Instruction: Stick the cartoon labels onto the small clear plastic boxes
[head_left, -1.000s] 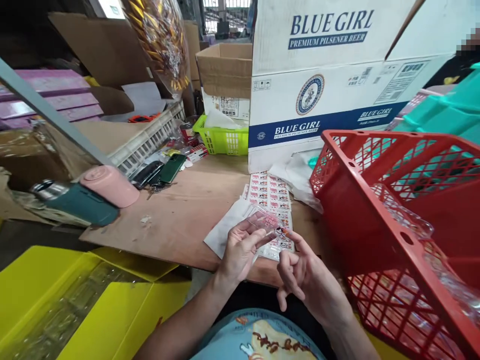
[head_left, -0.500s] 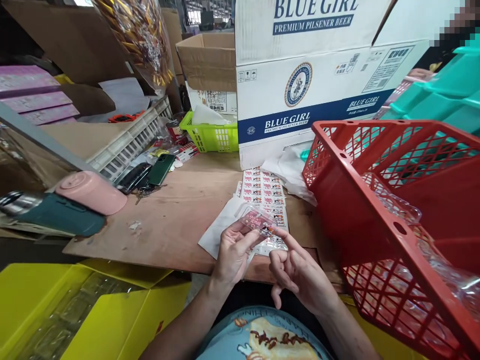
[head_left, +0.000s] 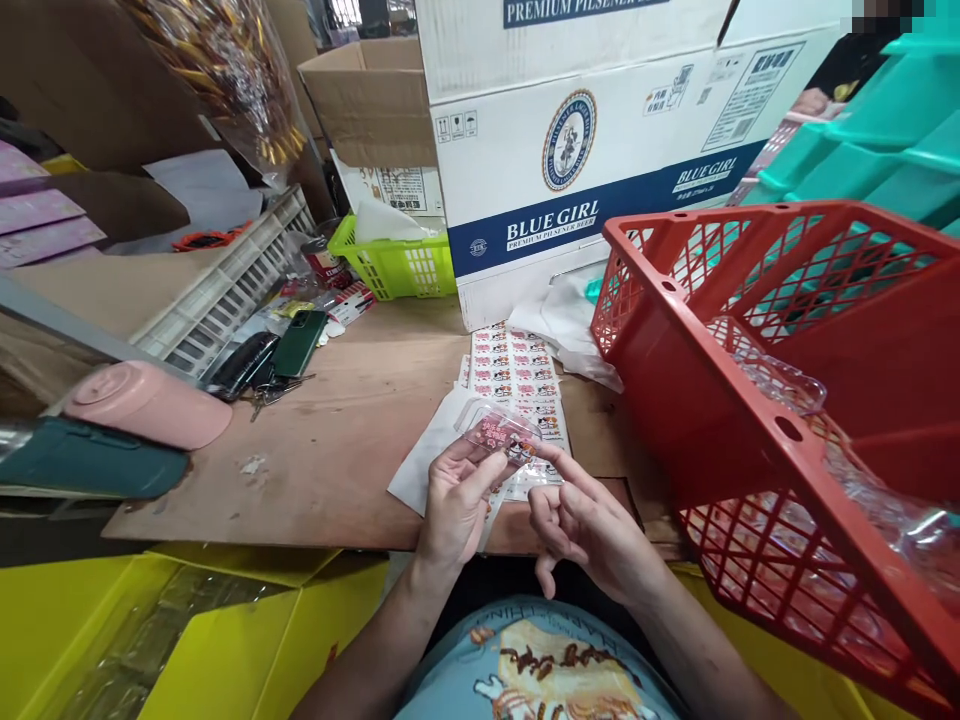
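A small clear plastic box (head_left: 496, 428) bears a pink sticker with lettering and a cartoon animal. My left hand (head_left: 459, 495) is closed on its near left side, thumb on top. The index finger of my right hand (head_left: 589, 515) reaches to the sticker's right end and appears to touch it. That hand's other fingers are loosely bent and apart, holding nothing. Beneath and behind the box lie sticker sheets (head_left: 517, 365) with rows of the same print, and a white backing paper (head_left: 421, 462) sticks out at the left.
At the right stands a red crate (head_left: 675, 400) holding clear plastic boxes. A white beer carton (head_left: 510, 160) rises behind, beside a lime basket (head_left: 405, 265). Left are a phone (head_left: 300, 343), keys, a pink bottle (head_left: 150, 405) and a teal bottle (head_left: 97, 458). A yellow carton (head_left: 240, 640) sits below the table.
My view has shifted, so the scene slides left and up. The box has tilted so its sticker faces me more plainly. My left grip and right index finger stay at it.
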